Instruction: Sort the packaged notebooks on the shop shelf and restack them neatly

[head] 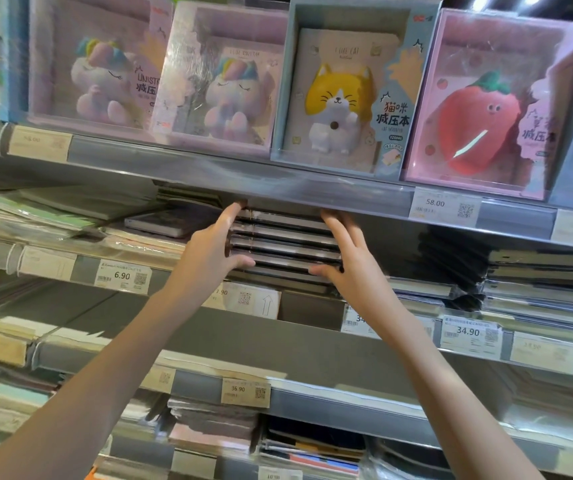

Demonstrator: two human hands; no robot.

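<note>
Notebooks [283, 242] stacked between both hands, above "34.90" tag [469, 331].

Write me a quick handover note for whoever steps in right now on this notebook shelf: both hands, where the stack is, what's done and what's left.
Left hand: pressed on the left side of the stack of dark, plastic-wrapped notebooks, thumb under a lower edge.
Right hand: clamped on the stack's right side, fingers spread over the spines.
Stack: second shelf, under the boxed yellow cat notebook, roughly squared; whether it is lifted off the lower notebooks cannot be told.
Done: this pile is gathered together.
Left: seat it flush, then tidy the loose grey notebook on its left and the uneven wrapped piles on its right.
</note>
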